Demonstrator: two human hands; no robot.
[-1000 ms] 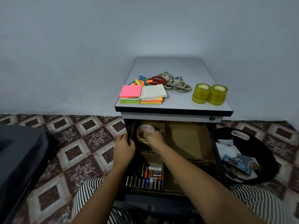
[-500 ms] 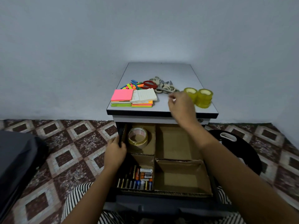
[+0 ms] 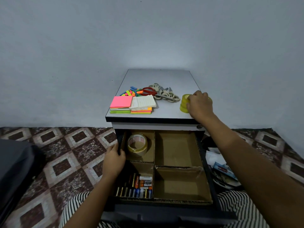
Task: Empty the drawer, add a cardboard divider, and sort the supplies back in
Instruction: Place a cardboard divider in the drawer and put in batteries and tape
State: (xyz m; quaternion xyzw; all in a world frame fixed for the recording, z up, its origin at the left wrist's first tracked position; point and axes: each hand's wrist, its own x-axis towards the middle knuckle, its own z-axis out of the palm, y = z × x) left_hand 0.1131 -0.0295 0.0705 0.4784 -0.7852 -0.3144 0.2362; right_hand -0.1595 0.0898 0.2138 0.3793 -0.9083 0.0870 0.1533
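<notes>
The open drawer point(image 3: 213, 186) holds a cardboard divider point(image 3: 154, 160) making four compartments. A clear tape roll point(image 3: 137, 145) stands in the back-left one; several batteries point(image 3: 139, 186) lie in the front-left one. The two right compartments hold nothing. My left hand point(image 3: 114, 159) grips the drawer's left wall. On the cabinet top point(image 3: 158, 78) my right hand point(image 3: 199, 104) curls over the stacked yellow tape rolls point(image 3: 184, 102), hiding most of them. Sticky note pads point(image 3: 131, 104), coloured page markers point(image 3: 131, 92) and scissors point(image 3: 162, 94) also lie on top.
A black bag point(image 3: 213, 143) with papers and packets sits on the floor right of the drawer. A dark object point(image 3: 16, 170) lies at the left on the patterned tile floor. My striped trouser legs point(image 3: 77, 208) flank the drawer front. A grey wall is behind.
My right hand left the clear tape roll in the back-left compartment, rose to the cabinet top and moved right onto the yellow tape rolls. My left hand stayed on the drawer's left wall.
</notes>
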